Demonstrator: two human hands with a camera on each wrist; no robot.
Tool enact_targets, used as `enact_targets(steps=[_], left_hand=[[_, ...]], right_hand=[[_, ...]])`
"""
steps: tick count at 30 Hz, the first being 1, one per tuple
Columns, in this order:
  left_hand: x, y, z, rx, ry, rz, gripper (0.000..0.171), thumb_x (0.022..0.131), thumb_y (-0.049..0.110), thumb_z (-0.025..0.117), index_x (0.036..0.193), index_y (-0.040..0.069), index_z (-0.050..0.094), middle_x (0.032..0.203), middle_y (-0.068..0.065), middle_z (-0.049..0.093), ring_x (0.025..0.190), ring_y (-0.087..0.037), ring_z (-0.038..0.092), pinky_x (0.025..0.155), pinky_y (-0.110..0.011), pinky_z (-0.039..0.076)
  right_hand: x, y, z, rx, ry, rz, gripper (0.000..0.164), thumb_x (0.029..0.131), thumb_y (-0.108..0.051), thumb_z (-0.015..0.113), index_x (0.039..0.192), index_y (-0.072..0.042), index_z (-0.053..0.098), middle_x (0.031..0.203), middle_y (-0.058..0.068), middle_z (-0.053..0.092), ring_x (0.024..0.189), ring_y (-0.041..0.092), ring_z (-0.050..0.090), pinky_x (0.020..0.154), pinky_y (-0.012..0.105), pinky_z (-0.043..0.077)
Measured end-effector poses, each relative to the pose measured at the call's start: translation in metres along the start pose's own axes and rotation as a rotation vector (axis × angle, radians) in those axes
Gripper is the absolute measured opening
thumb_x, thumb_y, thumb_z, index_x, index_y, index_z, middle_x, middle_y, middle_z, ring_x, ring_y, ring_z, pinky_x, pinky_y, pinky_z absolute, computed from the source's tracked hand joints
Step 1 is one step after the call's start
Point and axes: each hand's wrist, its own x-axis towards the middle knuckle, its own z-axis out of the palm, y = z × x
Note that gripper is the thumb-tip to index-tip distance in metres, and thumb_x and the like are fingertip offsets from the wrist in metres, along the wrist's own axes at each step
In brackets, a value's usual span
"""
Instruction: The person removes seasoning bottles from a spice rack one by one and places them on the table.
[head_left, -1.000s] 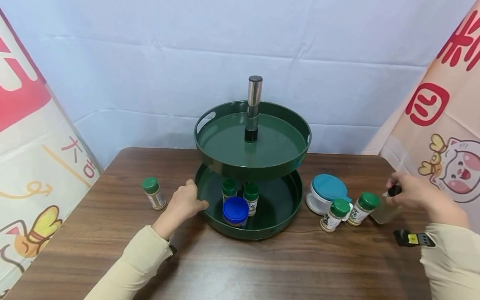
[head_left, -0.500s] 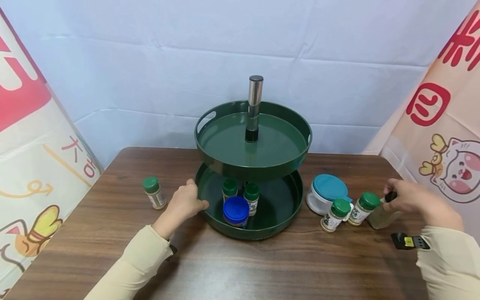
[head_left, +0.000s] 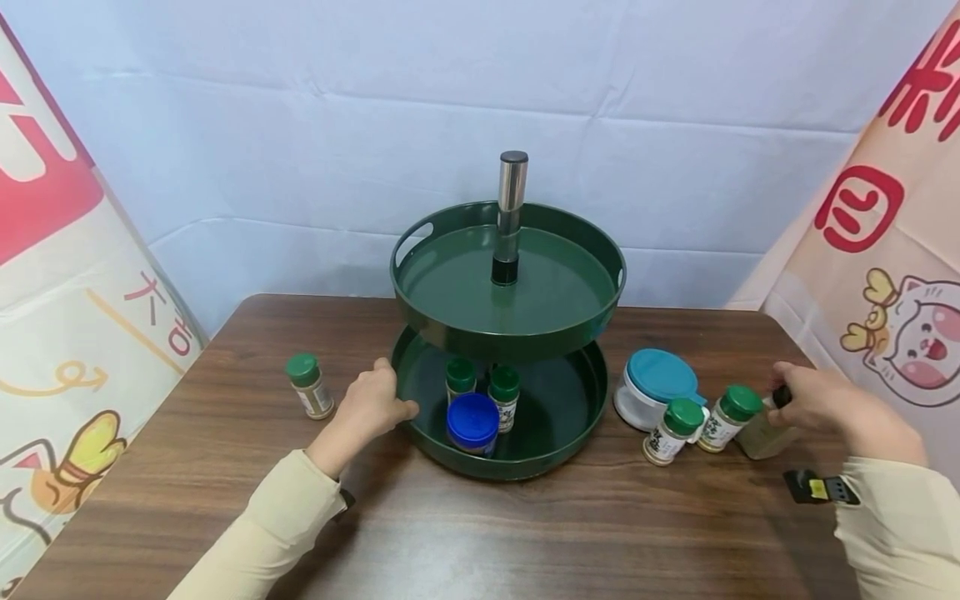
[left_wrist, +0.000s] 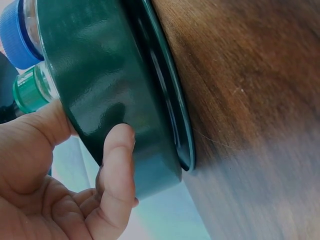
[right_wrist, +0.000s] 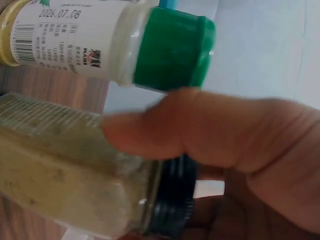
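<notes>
Wide brown wood-grain tabletop (head_left: pixel 525 533) under a glossy dark green two-tier round tray stand (head_left: pixel 510 340) with a silver post (head_left: pixel 511 200). At the stand's left edge, a left hand (head_left: pixel 367 404), gripping the lower tier's wall, thumb inside, fingers (left_wrist: pixel 119 160) outside. Well right of the stand, a right hand (head_left: pixel 817 404), with fingers curled round the black-capped top of a squarish bottle of tan seasoning (right_wrist: pixel 70 165). Nearer, right of the stand, a round white tub with teal lid (head_left: pixel 660 387). In the stand's lower tier, a jar with blue lid (head_left: pixel 472 423). Clear cylindrical shakers with green caps (head_left: pixel 506 398): two in that tier, two right of the stand, one left.
</notes>
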Motion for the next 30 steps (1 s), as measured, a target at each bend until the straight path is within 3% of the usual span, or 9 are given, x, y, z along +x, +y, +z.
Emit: enact_targets(steps=[7,20,30], left_hand=[[0.0,0.0,0.0,0.008,0.008,-0.006,0.074,0.071,0.029,0.07,0.12,-0.013,0.035,0.087,-0.023,0.059,0.065,-0.027,0.055,0.053,-0.038,0.049],[-0.001,0.001,0.001,0.001,0.007,-0.002,0.075,0.072,0.028,0.071,0.122,-0.014,0.034,0.086,-0.023,0.06,0.064,-0.026,0.056,0.053,-0.038,0.049],[-0.002,0.001,0.0,-0.006,0.002,0.003,0.076,0.072,0.027,0.07,0.123,-0.016,0.032,0.083,-0.023,0.059,0.063,-0.026,0.055,0.052,-0.038,0.048]], right_hand=[[-0.001,-0.004,-0.001,-0.03,-0.018,-0.011,0.059,0.059,-0.015,0.077,0.106,0.011,0.052,0.094,0.029,0.058,0.082,0.04,0.053,0.068,0.053,0.046],[-0.003,-0.007,-0.003,-0.019,-0.007,-0.015,0.065,0.059,-0.019,0.078,0.108,0.012,0.05,0.096,0.031,0.057,0.084,0.043,0.053,0.069,0.056,0.045],[-0.01,-0.028,-0.012,-0.057,0.037,-0.029,0.067,0.061,-0.019,0.078,0.111,0.014,0.049,0.098,0.032,0.057,0.087,0.047,0.051,0.072,0.059,0.045]])
